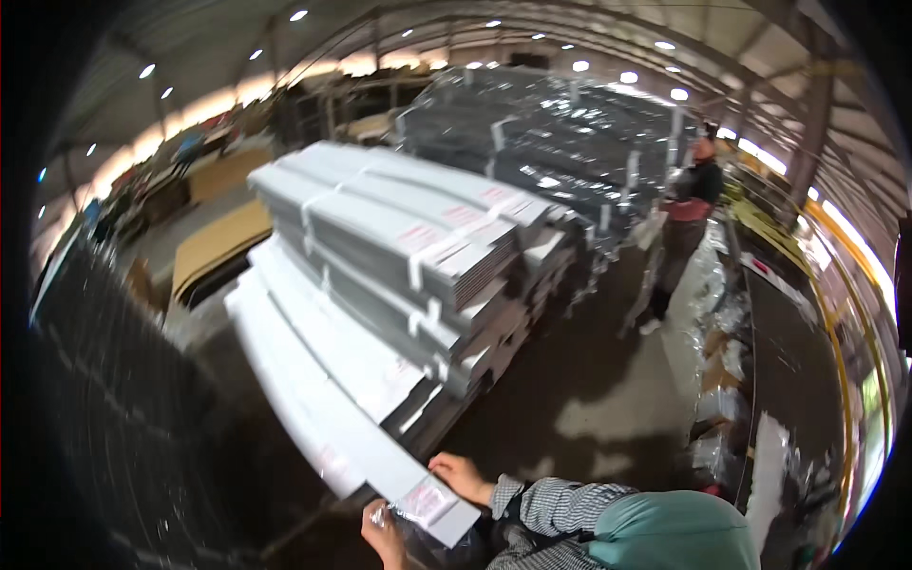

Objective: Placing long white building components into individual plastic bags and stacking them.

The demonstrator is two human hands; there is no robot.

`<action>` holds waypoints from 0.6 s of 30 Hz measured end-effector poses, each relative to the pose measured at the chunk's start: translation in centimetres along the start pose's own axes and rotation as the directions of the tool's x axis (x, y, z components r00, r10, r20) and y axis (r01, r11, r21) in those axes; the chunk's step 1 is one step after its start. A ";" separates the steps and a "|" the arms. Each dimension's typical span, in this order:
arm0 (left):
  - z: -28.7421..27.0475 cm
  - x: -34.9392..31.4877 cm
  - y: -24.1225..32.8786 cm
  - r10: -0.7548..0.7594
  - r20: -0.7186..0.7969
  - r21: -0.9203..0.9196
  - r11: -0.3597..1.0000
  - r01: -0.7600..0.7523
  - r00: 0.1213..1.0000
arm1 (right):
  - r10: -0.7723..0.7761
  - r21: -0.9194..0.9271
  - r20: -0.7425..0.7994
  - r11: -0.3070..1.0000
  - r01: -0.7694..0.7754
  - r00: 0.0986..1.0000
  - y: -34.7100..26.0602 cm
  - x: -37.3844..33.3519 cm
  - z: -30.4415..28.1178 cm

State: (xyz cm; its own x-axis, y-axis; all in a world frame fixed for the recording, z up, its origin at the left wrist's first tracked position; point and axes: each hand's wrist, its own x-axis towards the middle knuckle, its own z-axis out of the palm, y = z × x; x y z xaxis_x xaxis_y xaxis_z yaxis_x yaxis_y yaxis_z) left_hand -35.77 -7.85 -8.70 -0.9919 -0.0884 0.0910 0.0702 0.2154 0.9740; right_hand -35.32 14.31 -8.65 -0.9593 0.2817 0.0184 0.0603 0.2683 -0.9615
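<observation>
At the bottom, my right hand (pixel 460 477) has its fingers curled at the edge of a long white flat cardboard sheet (pixel 380 459). My left hand (pixel 383 538) is closed on clear plastic film (pixel 380 516) beside the sheet's near end. A paper label (pixel 425 501) with pinkish print lies on that end, under shiny clear film. Left of and behind my right hand rises a tall stack of white flat cardboard bundles (pixel 380 204), tied with white straps. The sheet lies along the stack's lower left side.
Behind the stack stands a large film-wrapped dark load (pixel 541 123). A person (pixel 689 209) stands at the right, by a row of plastic-wrapped goods (pixel 717 380). A dark film-covered pile (pixel 123 408) is at the left, near brown boards (pixel 223 242).
</observation>
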 end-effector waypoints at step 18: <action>3.8 0.4 0.2 -0.680 0.302 -0.644 0.371 0.669 0.668 | 0.619 0.017 0.360 0.744 -0.668 0.699 7.4 5.7 0.1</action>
State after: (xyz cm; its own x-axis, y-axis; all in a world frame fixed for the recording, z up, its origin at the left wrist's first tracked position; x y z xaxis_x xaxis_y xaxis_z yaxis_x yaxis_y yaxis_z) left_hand -36.51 -4.16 -9.29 -0.7427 0.0880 -0.6639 -0.5690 -0.6056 0.5563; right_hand -40.37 17.80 -15.69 -0.7320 0.0314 -0.6806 0.6808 -0.0036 -0.7325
